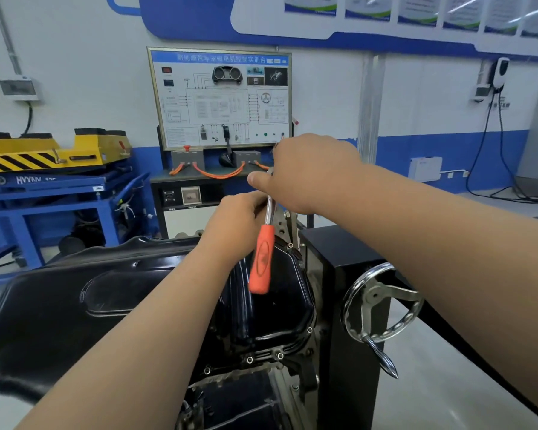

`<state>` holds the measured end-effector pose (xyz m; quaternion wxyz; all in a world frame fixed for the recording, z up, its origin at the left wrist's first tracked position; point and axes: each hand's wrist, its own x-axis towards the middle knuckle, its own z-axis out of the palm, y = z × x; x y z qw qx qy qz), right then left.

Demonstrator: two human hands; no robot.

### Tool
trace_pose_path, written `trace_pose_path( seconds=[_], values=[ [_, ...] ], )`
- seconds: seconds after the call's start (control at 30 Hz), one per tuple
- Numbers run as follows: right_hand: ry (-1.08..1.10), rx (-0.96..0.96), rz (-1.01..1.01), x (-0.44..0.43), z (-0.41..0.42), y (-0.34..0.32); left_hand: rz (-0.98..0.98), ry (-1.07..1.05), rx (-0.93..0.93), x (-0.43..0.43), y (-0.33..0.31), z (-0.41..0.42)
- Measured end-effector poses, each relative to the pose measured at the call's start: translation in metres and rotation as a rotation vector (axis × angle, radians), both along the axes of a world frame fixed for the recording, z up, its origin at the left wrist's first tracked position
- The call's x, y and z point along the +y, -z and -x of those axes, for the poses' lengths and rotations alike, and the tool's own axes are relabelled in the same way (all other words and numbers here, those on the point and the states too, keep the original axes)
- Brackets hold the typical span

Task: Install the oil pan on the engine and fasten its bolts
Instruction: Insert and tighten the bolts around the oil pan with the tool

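**Oil pan seated; bolts being fastened at far edge**

Oil pan (156,293): black, glossy, already laid on the engine (230,395), which is carried on a black stand (348,274) with a chrome handwheel (382,302) at its right side. Flange appears flush along the near edge.

Bolts (249,359): several heads visible in the flange at the near right corner and up the right edge, one near the far right corner. Whether tightened fully or only started by hand: cannot tell. Left edge of the pan hidden by the forearms.

Ratchet wrench (262,259): orange grip hanging free, pointing down toward the camera, blurred; chrome shank rising to the far right corner of the pan. Head and socket hidden behind the hands.

Right hand (305,172): closed over the top of the wrench, thumb stretched out to the left along it.

Left hand (233,221): curled around the shank just below, fingers hidden, apparently steadying the tool.

Progress, as a judgement: placing of the pan done; fastening under way at the far edge. Remaining: likely this bolt, any unseen ones on the far and left edges, then a final tightening round.
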<state>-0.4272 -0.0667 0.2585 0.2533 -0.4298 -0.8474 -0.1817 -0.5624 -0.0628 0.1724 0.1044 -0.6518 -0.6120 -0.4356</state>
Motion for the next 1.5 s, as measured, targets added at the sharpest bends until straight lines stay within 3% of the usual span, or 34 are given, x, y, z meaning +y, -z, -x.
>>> trace_pose_path(
  seconds=[0.1,0.2,0.3,0.43,0.53,0.63,0.83,0.97,1.1,1.13,1.27,1.33,1.43,1.5],
  values=[
    [0.019,-0.106,0.006,-0.006,0.0,-0.005,0.032,0.013,0.056,-0.001,0.002,0.001],
    [0.01,-0.333,-0.188,-0.009,-0.001,-0.009,0.06,0.062,0.168,-0.002,0.003,0.001],
    [-0.151,-0.483,-0.346,-0.005,-0.004,-0.014,0.065,0.057,0.106,0.001,0.004,0.003],
    [-0.056,-0.238,-0.267,0.003,-0.004,-0.006,0.026,0.029,-0.034,0.005,0.002,0.002],
    [0.064,-0.121,-0.213,0.004,0.003,0.011,0.08,-0.097,0.072,0.007,-0.001,0.002],
    [0.003,-0.173,-0.272,0.004,0.005,0.009,0.012,-0.054,0.056,0.004,-0.001,0.001],
    [-0.224,-0.572,-0.456,0.011,-0.014,-0.011,0.071,0.053,0.129,0.005,0.006,0.0],
    [-0.161,-0.469,-0.469,0.007,-0.005,0.001,-0.008,0.122,0.027,0.001,0.003,-0.001],
    [0.01,-0.137,-0.131,0.007,-0.001,0.01,-0.002,-0.022,0.017,0.002,-0.001,-0.003],
    [0.004,-0.126,-0.118,0.009,0.0,0.009,-0.035,0.0,0.007,0.001,0.0,-0.001],
    [-0.239,-0.436,-0.47,0.012,-0.005,0.001,-0.051,0.062,0.036,-0.003,0.003,0.005],
    [-0.316,-0.549,-0.536,0.013,-0.012,-0.006,-0.04,0.052,0.049,-0.003,0.004,0.006],
    [-0.244,-0.532,-0.486,0.012,-0.015,-0.002,-0.02,0.067,0.0,-0.005,0.003,0.001],
    [-0.139,-0.407,-0.414,0.007,-0.006,0.01,0.025,0.007,0.013,-0.005,0.001,-0.003]
  ],
)
